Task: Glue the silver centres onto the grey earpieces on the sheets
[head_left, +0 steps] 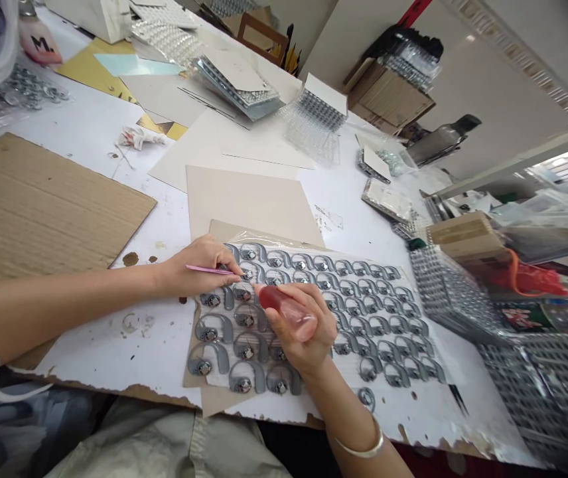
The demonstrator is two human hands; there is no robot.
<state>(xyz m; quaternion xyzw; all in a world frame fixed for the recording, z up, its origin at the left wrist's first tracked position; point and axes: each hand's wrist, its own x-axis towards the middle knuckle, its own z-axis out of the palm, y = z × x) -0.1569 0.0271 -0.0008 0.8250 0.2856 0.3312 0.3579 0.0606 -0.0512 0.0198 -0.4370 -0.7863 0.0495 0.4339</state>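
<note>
From the head view, the left hand (199,269) pinches slim pink tweezers (214,269), their tip at a silver stud (247,273) on a glossy sheet of grey hook-shaped pieces (363,325), while the right hand (296,325) grasps a translucent red bulb (277,299) over the sheet. Left of the sheet, corrugated cardboard (50,206) lies on the chipped white counter (129,345); right of it sit stacked silver mesh panels (453,299).

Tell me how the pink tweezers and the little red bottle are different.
The pink tweezers are long and thin; the little red bottle is short and fat. The tweezers are solid pink; the bottle is partly see-through. The left hand and right hand hold them over grey pieces.
</note>
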